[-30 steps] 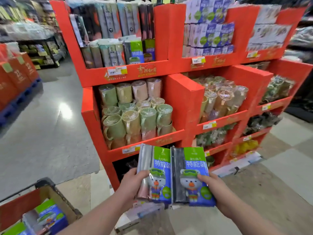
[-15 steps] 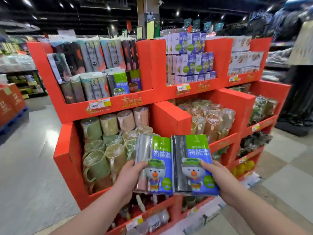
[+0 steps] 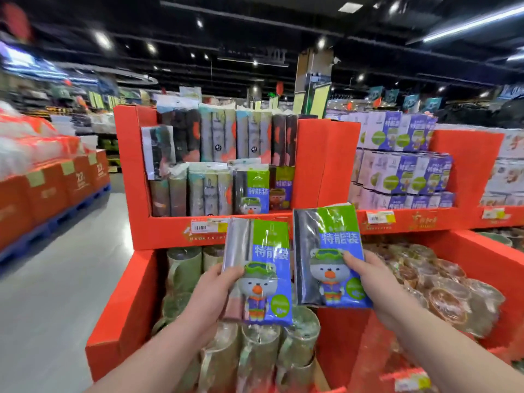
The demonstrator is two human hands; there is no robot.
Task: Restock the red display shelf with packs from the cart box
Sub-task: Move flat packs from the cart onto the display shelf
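- The left hand [image 3: 217, 289] holds a flat, glossy plastic pack with a green header, blue panel and cartoon bear [image 3: 265, 275]. The thumb lies across the front and the fingers are hidden behind it.
- The right hand [image 3: 371, 282] holds a matching second bear pack [image 3: 331, 251] the same way, a little higher.
- Both packs are in the air in front of the red cardboard display shelf [image 3: 320, 165], just below its top-left compartment. They hang above the wrapped green mugs [image 3: 255, 350] and are not yet shelved.
- Risk: each pack is gripped only along one side edge of slick film. A loosened thumb could let it slide down onto the mugs.
- Risk: the compartment looks tightly filled. The one similar shelved pack [image 3: 251, 191] stands wedged among dark tall packets [image 3: 215, 137]. Pushing in two packs at once could knock over or crumple the neighbours, or bend the packs.
- Risk: a pack could catch on the shelf's front lip near the white price label [image 3: 201, 226] if it is raised too little.
- Orientation: both packs stand roughly upright, with the long axis near vertical and the green header on top. The printed face is turned to the person, and the right pack's top leans slightly left.
- Judgement: this matches the shelved pack, so little turning should be needed.
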